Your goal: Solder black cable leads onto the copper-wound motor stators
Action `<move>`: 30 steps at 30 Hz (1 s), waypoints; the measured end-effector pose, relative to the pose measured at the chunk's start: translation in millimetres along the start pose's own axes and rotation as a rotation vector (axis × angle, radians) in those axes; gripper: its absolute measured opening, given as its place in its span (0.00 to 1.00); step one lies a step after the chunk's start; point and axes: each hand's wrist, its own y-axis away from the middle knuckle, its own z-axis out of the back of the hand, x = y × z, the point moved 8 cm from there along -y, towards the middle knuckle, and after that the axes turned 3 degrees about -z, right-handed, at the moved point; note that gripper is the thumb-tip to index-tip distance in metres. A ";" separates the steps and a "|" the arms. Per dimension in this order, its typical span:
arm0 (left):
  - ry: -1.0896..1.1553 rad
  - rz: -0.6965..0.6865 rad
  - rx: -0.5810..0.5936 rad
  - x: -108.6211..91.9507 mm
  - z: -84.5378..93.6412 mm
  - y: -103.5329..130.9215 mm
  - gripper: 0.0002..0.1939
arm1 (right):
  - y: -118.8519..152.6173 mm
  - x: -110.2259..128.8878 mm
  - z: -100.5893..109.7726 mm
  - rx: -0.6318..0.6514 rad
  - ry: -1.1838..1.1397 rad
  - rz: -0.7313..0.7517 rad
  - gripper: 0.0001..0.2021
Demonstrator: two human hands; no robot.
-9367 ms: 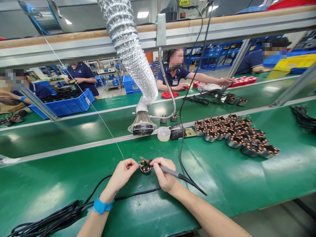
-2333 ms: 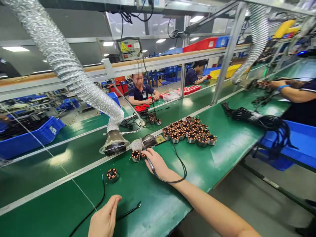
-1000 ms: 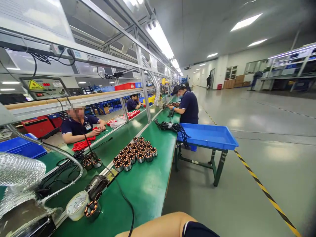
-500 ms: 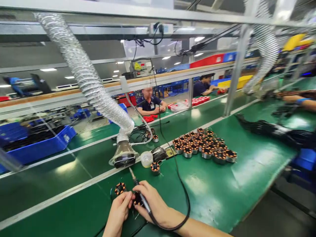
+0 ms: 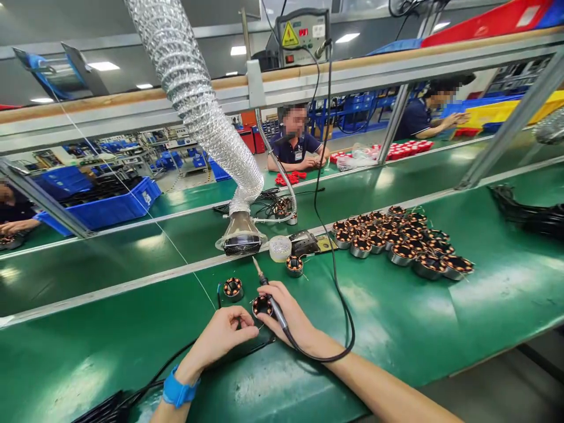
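My right hand [image 5: 293, 314] grips a soldering iron [image 5: 277, 308], its tip pointing up and away toward the fume hood. The same hand's thumb and fingers touch a motor stator [image 5: 261, 305], a metal ring with copper windings. Just left of this stator is my left hand [image 5: 224, 335], fingers loosely curled and the thumb apart from them, near the stator's thin wire ends. A blue strap [image 5: 178, 388] circles the left wrist. Behind the left hand stands a second stator [image 5: 233, 289] with a blue wire beside it. Another stator [image 5: 294, 265] sits farther back.
A fume hood [image 5: 241, 235] hangs from a silver duct [image 5: 207, 111] ahead. Beside it is a round translucent container [image 5: 280, 249]. Many stators [image 5: 403, 254] crowd the green bench at right. Black cables [image 5: 106, 408] lie front left. Co-workers sit across the line.
The view has shifted, showing more bench and the left wrist strap. My left hand has drawn left from the stator, its pinch loosened. The right hand keeps the soldering iron.
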 end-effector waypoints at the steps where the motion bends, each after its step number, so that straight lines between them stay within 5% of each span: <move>1: -0.023 0.001 -0.011 -1.3 1.0 0.7 0.15 | -0.3 -0.9 0.0 -0.002 0.008 -0.006 0.25; 8: -0.027 -0.012 -0.094 -4.8 15.1 3.2 0.20 | -0.6 -5.5 3.1 -0.026 0.055 -0.010 0.24; 17: 0.534 0.158 -0.096 18.0 -7.7 -19.0 0.27 | -0.6 -7.0 -5.8 0.008 0.056 -0.016 0.24; 23: 0.336 0.118 -0.155 18.3 6.3 -13.3 0.25 | 0.1 -6.1 -4.8 -0.019 0.030 -0.001 0.24; 30: 0.129 0.043 0.097 8.1 -4.2 -1.6 0.16 | -0.1 -8.8 2.2 -0.054 0.034 -0.016 0.24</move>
